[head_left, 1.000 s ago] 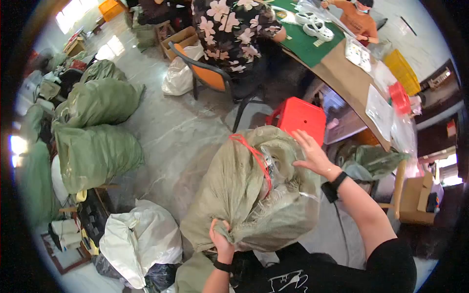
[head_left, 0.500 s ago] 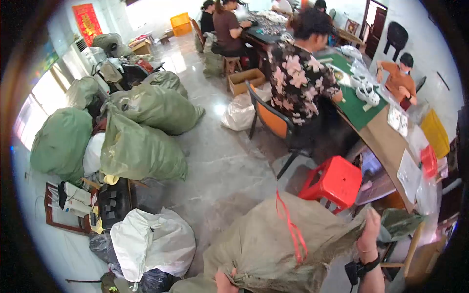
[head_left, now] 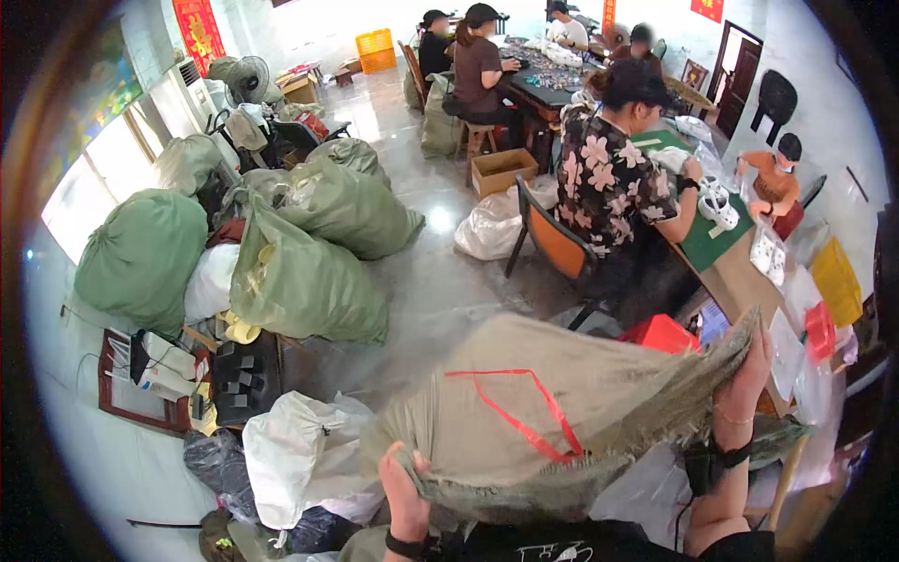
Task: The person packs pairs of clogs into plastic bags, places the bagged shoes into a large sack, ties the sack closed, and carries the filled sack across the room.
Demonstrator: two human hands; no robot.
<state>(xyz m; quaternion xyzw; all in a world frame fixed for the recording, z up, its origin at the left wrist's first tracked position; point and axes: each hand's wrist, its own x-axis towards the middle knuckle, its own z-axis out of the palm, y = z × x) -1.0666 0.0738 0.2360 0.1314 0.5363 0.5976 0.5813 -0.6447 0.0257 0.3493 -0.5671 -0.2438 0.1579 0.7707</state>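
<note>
Stretched between my two hands is a large grey-green woven sack (head_left: 562, 412) with a frayed edge. A loose red strap (head_left: 524, 433) lies across its upper face. My left hand (head_left: 405, 492), low in the view, grips the sack's near left corner, its fingers at the fabric. Higher up on the right, my right hand (head_left: 746, 370) is closed on the opposite corner. Dark bands circle both wrists. Whatever lies beneath the sack is hidden.
Left stand bulging green sacks (head_left: 304, 276) and a white sack (head_left: 295, 459). Beyond my sack are a red stool (head_left: 663, 333), an orange-backed chair (head_left: 554, 234) and a person in a floral shirt (head_left: 609, 178) at a green-topped table (head_left: 716, 239). Several other people sit farther back.
Both hands have risen with the sack, which is lifted and spread wider. It now covers most of the red stool. The strap has shifted, and the whole view has tilted slightly.
</note>
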